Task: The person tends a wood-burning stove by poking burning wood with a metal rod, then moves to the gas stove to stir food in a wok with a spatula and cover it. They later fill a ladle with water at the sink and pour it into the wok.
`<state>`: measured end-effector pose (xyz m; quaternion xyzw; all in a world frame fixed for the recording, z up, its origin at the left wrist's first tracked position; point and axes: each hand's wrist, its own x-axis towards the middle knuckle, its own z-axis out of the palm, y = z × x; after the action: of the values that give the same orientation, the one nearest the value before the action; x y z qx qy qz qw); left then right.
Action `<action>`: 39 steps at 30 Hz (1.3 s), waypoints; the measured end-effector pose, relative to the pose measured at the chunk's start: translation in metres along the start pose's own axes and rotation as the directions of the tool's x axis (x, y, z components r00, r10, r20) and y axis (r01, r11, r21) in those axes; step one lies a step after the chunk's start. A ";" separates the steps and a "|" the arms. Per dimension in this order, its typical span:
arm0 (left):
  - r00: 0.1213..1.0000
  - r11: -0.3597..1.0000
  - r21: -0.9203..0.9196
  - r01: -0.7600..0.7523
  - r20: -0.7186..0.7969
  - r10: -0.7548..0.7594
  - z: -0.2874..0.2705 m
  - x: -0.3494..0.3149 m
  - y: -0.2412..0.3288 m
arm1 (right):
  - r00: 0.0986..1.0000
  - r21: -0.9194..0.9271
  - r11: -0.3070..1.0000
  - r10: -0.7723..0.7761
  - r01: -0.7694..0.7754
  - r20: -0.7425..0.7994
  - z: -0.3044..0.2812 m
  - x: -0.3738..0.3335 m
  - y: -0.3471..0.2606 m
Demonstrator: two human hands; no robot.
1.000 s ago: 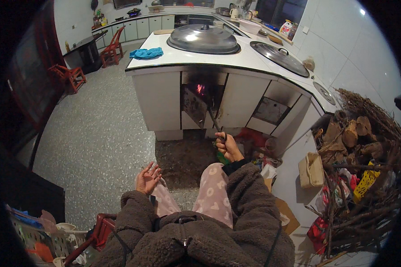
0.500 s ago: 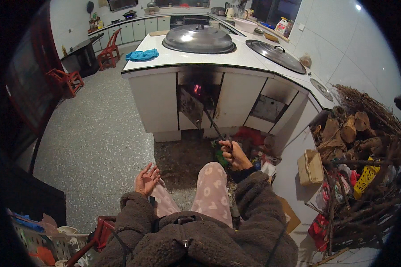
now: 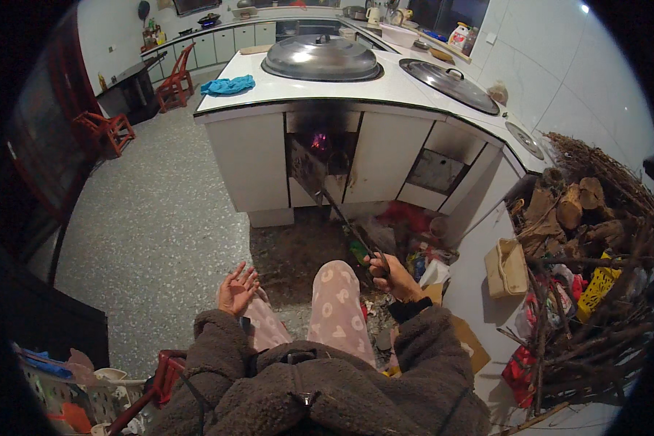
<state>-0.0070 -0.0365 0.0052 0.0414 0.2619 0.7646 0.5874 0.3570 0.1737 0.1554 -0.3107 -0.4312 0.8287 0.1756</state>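
A person sits in front of a white stove counter (image 3: 381,91). The right hand (image 3: 394,276) is closed around the handles of a long, thin, dark metal tool (image 3: 349,225). The tool looks like tongs. It slants up and to the left, out over the floor. Its far end is by the bottom corner of a grey, stained metal door (image 3: 307,171), but it is hard to tell if they touch. The door hangs open on the stove, and a small pink-red fire (image 3: 318,142) glows behind it.

The left hand (image 3: 237,291) is open with its palm up and its fingers a bit bent. It is just above the knee of the pink trousers with pale shapes (image 3: 336,291).

On the counter sits a big, round, shiny silver lid (image 3: 321,62). A crumpled blue cloth (image 3: 228,86) lies to its left, and a flatter round metal lid (image 3: 450,86) is to its right. Brown cut logs (image 3: 570,207) are piled by the right wall, near a cream plastic bin (image 3: 506,269).
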 end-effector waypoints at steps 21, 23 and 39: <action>1.000 1.000 -0.022 -0.014 -0.004 0.014 0.000 -0.001 0.000 | 0.999 -0.066 0.998 -0.004 0.001 -0.035 0.005 -0.023 0.015; 1.000 1.000 -0.021 -0.021 -0.008 0.021 -0.001 -0.001 0.000 | 0.998 -0.008 1.000 0.008 -0.008 -0.057 -0.002 -0.025 0.017; 0.999 0.999 0.011 0.030 0.018 -0.030 -0.001 0.002 0.001 | 0.907 -0.834 0.414 -0.041 -0.366 -0.419 -0.101 0.025 0.080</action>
<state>-0.0087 -0.0355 0.0040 0.0475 0.2611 0.7538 0.6011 0.4041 0.2034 0.0360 -0.5490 -0.7298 0.4068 -0.0213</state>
